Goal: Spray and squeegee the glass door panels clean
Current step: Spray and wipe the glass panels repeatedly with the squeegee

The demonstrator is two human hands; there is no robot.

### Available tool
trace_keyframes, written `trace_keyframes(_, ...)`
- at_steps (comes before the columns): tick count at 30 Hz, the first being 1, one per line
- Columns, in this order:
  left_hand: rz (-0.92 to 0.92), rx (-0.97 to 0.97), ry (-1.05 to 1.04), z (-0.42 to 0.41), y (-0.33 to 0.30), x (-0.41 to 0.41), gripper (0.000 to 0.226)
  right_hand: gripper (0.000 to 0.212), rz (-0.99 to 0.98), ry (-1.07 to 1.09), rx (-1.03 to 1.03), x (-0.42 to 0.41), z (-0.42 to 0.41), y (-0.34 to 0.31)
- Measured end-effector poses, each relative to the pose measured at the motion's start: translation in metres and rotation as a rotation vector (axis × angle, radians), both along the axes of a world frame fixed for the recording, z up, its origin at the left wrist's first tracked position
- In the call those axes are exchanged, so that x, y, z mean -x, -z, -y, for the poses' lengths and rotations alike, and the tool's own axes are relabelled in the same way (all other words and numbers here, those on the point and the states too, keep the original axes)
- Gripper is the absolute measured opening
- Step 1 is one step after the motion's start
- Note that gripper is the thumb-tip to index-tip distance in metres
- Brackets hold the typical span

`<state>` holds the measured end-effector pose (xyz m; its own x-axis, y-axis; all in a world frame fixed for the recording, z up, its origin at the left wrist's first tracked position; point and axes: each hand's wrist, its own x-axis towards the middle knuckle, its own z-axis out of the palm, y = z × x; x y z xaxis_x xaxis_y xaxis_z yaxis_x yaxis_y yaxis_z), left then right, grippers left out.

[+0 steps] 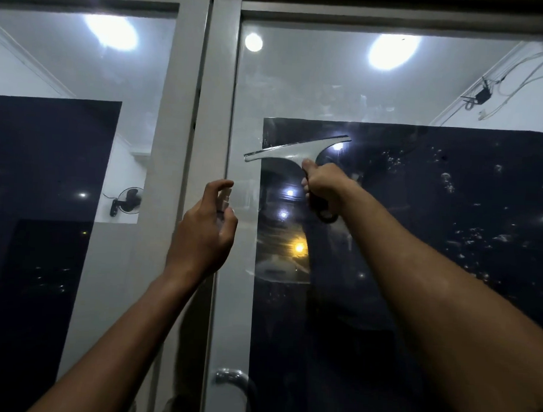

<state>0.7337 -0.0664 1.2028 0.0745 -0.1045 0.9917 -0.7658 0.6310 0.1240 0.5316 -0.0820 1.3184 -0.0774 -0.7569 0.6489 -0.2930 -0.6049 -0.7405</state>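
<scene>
Apparently left hand point(205, 231) pinching sprayer point(225, 199), right hand point(322, 186) gripping squeegee point(294, 150)

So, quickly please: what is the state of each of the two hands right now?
Left hand: closed around a small spray bottle, held near the door frame.
Right hand: closed on the squeegee handle, blade at the right glass panel.

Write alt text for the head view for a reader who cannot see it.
A right hand grips a squeegee against the right glass panel; the left hand holds a small spray bottle by the door frame.
</scene>
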Motion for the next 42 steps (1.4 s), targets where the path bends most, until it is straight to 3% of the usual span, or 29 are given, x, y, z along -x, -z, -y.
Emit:
trace_keyframes(3,-0.001,0.003,-0.008,0.001,0.0,-0.006,0.043,0.038,0.137,0.014,-0.034,-0.011,0.019,0.02)
trace_keyframes(6,0.004,0.001,0.002,0.002,0.001,-0.008,0.043,0.045,0.197,0.08,-0.094,-0.013,0.014,0.096)
trace_keyframes(9,0.005,-0.005,0.026,0.003,-0.001,-0.004,0.043,0.047,0.26,0.015,-0.122,-0.022,0.0,0.158)
trace_keyframes(16,0.049,0.015,0.06,-0.002,-0.011,0.005,0.042,0.037,0.343,-0.014,-0.073,-0.025,0.017,0.062)
trace_keyframes(20,0.045,0.009,0.039,-0.007,-0.009,0.001,0.043,0.045,0.256,0.073,-0.132,-0.023,0.007,0.093)
trace_keyframes(24,0.041,-0.011,0.045,-0.009,-0.003,-0.001,0.043,0.05,0.3,0.053,-0.146,-0.023,-0.002,0.145)
trace_keyframes(30,0.062,0.018,0.059,-0.014,-0.009,-0.003,0.044,0.045,0.397,0.078,-0.047,-0.011,0.004,0.074)
trace_keyframes(33,0.071,0.029,0.062,-0.01,-0.009,-0.006,0.044,0.047,0.323,0.131,-0.043,0.002,0.01,0.05)
trace_keyframes(38,0.071,0.006,0.079,-0.003,0.0,-0.008,0.044,0.053,0.212,0.213,-0.118,0.008,0.014,0.124)
trace_keyframes(42,0.069,-0.015,0.107,-0.001,0.003,-0.002,0.044,0.057,0.236,0.206,-0.162,0.01,0.007,0.168)
